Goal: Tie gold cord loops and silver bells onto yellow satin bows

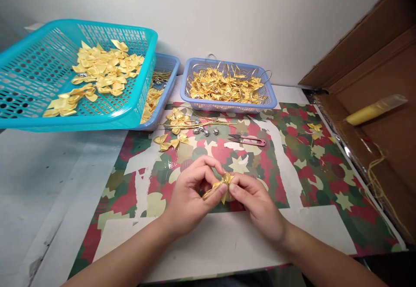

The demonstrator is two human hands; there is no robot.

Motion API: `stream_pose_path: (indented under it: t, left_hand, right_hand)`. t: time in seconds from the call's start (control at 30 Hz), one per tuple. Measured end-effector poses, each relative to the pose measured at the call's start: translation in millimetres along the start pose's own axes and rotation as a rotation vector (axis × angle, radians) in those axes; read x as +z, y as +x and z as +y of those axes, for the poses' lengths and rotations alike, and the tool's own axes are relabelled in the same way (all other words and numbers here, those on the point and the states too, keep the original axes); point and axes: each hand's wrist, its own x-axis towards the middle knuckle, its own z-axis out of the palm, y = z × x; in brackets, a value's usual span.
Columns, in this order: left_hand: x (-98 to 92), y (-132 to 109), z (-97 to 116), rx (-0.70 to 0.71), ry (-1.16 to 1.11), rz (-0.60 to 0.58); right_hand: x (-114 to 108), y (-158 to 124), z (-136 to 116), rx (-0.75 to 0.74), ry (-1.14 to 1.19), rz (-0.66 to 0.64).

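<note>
A yellow ribbon bow (224,197) is pinched between both hands above the patterned sheet. My left hand (195,191) is closed on its left side, thumb and forefinger together, with a bit of gold cord along the thumb. My right hand (256,202) grips the bow's right side with thumb and forefinger; the fingers hide part of it. Beyond the hands lie loose yellow bows (177,120), gold cords (201,125), several silver bells (206,133) and pink-handled thread snips (248,140).
A turquoise basket (97,122) of yellow bows overlaps a blue basket (170,87) at the left. Another blue basket (227,105) at the back holds bows with gold loops. Cardboard (380,70) borders the right, with a yellow-filled tube (370,110) there.
</note>
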Motion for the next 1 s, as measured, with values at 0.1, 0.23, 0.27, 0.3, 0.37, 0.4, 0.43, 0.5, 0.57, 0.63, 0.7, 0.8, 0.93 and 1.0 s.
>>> stream_pose_path:
  t: [0.1, 0.23, 0.27, 0.3, 0.37, 0.4, 0.43, 0.5, 0.57, 0.63, 0.7, 0.8, 0.93, 1.0]
  left_hand:
    - [0.8, 0.2, 0.6, -0.001, -0.009, 0.004]
    - [0.7, 0.4, 0.9, 0.000, 0.002, 0.009]
    - [0.6, 0.5, 1.0, 0.000, 0.010, 0.007]
    - [0.4, 0.5, 1.1, 0.000, 0.017, 0.004]
    - [0.1, 0.2, 1.3, -0.001, 0.025, -0.001]
    - [0.1, 0.0, 1.4, 0.001, 0.025, -0.001]
    - [0.1, -0.3, 1.4, 0.005, 0.023, 0.000]
    - [0.2, -0.7, 1.4, 0.012, 0.027, 0.002]
    - [0.3, -0.6, 1.5, 0.022, 0.041, 0.008]
    - [0.4, -0.1, 1.8, 0.032, 0.062, 0.012]
    - [0.6, 0.6, 2.1, 0.048, 0.077, 0.013]
    - [1.1, 0.9, 2.1, 0.081, 0.080, 0.015]
    - [1.7, 0.6, 1.1, 0.114, 0.075, 0.006]
    - [1.7, 0.3, 0.7, 0.125, 0.068, -0.001]
  right_hand:
    - [-0.1, 0.4, -0.2, -0.001, -0.006, -0.004]
    - [-0.4, -0.3, 0.4, -0.010, -0.019, 0.005]
    - [-0.4, -0.4, 0.6, -0.013, -0.022, 0.008]
    - [-0.5, -0.4, 0.7, -0.016, -0.024, 0.008]
    - [-0.3, -0.3, 0.8, -0.017, -0.027, 0.007]
    - [-0.1, -0.2, 0.8, -0.015, -0.027, 0.006]
    - [0.1, -0.1, 0.9, -0.013, -0.027, 0.005]
    - [0.6, -0.3, 1.3, -0.008, -0.026, 0.005]
    - [0.9, -0.7, 2.0, -0.004, -0.026, 0.009]
    - [0.8, -1.1, 2.5, 0.002, -0.023, 0.013]
    - [0.6, -1.2, 2.5, 0.008, -0.016, 0.013]
    - [0.6, -0.9, 1.1, 0.015, 0.009, 0.016]
    - [1.0, -0.4, -0.7, 0.035, 0.041, 0.028]
    - [1.2, -0.5, -0.7, 0.038, 0.052, 0.030]
